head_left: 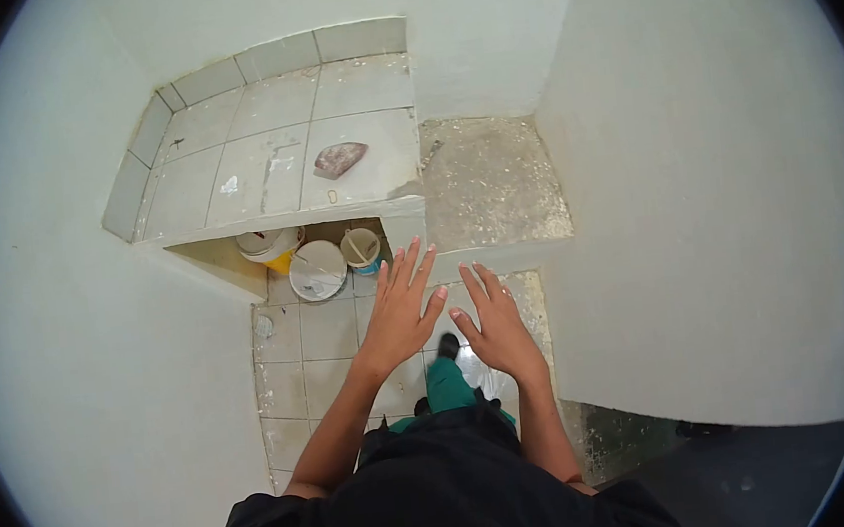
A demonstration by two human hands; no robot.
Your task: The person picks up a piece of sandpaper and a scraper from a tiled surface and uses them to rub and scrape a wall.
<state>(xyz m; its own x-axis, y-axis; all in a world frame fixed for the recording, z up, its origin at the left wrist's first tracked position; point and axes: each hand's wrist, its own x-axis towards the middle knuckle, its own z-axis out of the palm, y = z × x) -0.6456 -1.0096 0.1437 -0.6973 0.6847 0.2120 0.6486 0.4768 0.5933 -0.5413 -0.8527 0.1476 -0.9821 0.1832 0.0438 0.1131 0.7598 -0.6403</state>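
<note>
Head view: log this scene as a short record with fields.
left hand: open, fingers spread, palm down, holds nothing; nearest the buckets
right hand: open, palm down, holds nothing; above the shoe
buckets: three, on the floor under the platform
platform: tiled, with a raised tile rim at back and left
stone: lies on the platform, near its right edge
ledge: bare and rough, right of the platform
floor: pale tiles, spotted

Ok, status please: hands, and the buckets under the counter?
Left hand open, empty. Right hand open, empty. Three buckets under tiled counter, untouched. Nothing in the way.
</note>
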